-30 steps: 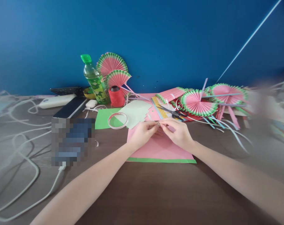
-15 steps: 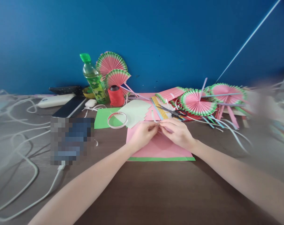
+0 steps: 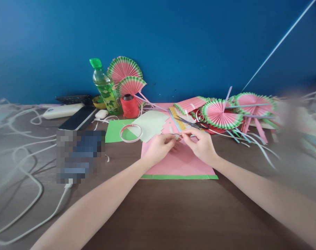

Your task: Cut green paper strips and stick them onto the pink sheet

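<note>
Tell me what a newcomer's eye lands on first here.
The two hands, left hand and right hand, meet fingertip to fingertip over a pink sheet at the table's centre, pinching something small. Behind them, watermelon-coloured paper fans pile up at right, and a green-capped bottle stands against the blue wall.

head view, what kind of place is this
Probably a home craft desk set against a blue wall. Finished paper fans are piled at the right, with scissors and a tape roll nearby, and both hands pinch a small strip over a pink sheet.
</note>
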### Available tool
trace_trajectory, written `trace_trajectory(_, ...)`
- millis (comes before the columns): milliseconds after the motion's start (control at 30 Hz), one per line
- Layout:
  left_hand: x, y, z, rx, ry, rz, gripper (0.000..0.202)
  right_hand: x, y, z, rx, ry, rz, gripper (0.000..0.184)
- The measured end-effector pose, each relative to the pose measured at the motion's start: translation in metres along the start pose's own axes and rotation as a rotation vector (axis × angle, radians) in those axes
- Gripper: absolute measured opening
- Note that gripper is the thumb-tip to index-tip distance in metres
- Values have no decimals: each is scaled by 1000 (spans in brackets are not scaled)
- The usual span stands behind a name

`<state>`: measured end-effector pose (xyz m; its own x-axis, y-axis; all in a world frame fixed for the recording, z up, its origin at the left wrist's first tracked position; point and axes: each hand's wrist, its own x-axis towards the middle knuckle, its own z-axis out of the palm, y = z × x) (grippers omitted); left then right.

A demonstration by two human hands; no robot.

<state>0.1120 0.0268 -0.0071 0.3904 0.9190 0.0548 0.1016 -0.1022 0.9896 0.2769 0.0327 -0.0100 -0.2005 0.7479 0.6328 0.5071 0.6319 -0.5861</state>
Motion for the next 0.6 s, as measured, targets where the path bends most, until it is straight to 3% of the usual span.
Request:
trace_trajectory(167,3,-3,-1,-91,-10,-45,17,4,7,-5,68,70,149,12)
trace_trajectory(367,3,-6,-2,-57,-1,-12,17,3,0,-2,54,-46,1,8)
trace_trajectory(600,2,-2,-1,-97,-22,-43,15,4,3,-1,27,-3,44,12)
